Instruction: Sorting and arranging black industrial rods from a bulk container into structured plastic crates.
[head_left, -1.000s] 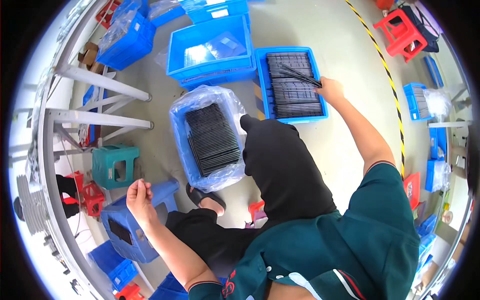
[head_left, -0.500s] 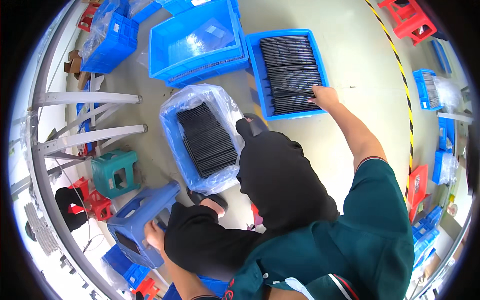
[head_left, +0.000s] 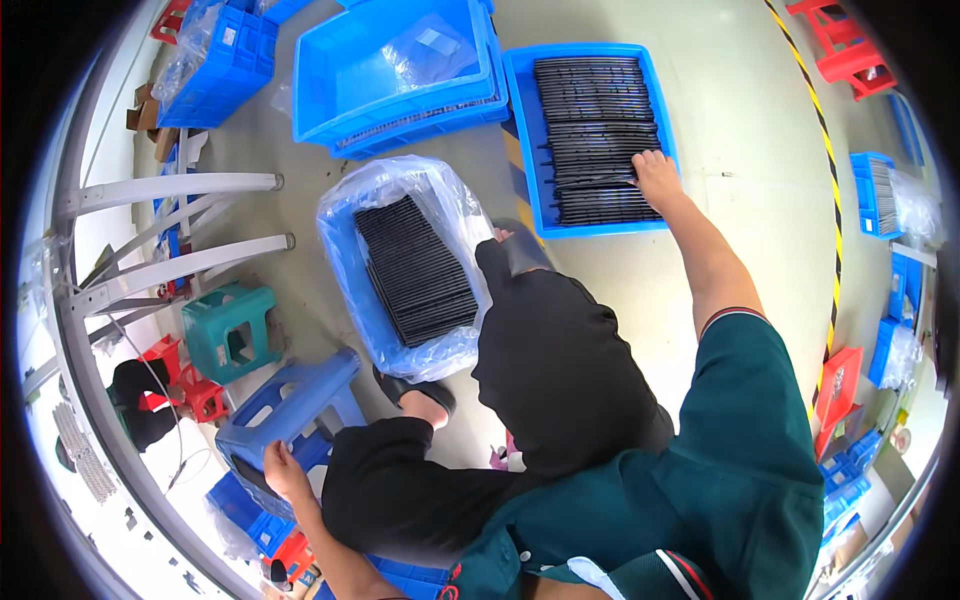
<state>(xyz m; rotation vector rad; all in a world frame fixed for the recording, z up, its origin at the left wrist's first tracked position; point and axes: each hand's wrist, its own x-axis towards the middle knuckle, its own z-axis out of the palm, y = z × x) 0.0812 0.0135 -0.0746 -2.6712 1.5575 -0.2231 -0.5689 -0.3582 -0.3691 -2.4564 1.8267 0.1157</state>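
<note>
My right hand (head_left: 655, 172) reaches forward into a shallow blue tray (head_left: 520, 150) on the floor. Its fingers curl onto the black strips (head_left: 595, 110) laid in rows there, near the tray's right edge. My left hand (head_left: 283, 466) is down at my left side and grips the edge of a blue plastic stool (head_left: 290, 405). Between the two hands, in front of my knees, a blue bin lined with a clear plastic bag (head_left: 345, 235) holds a stack of black flat parts (head_left: 415, 270).
A large blue crate (head_left: 390, 75) with a clear bag inside sits behind the bin. At left are a green stool (head_left: 230, 330), white metal frame legs (head_left: 180, 185) and another person (head_left: 135, 400). Red stools (head_left: 850, 50), floor tape (head_left: 822, 125) and small blue bins (head_left: 880, 195) lie at right.
My left hand has dropped from a raised position down to the blue stool and taken hold of it. My right hand stays on the strips, shifted slightly toward the tray's right edge.
</note>
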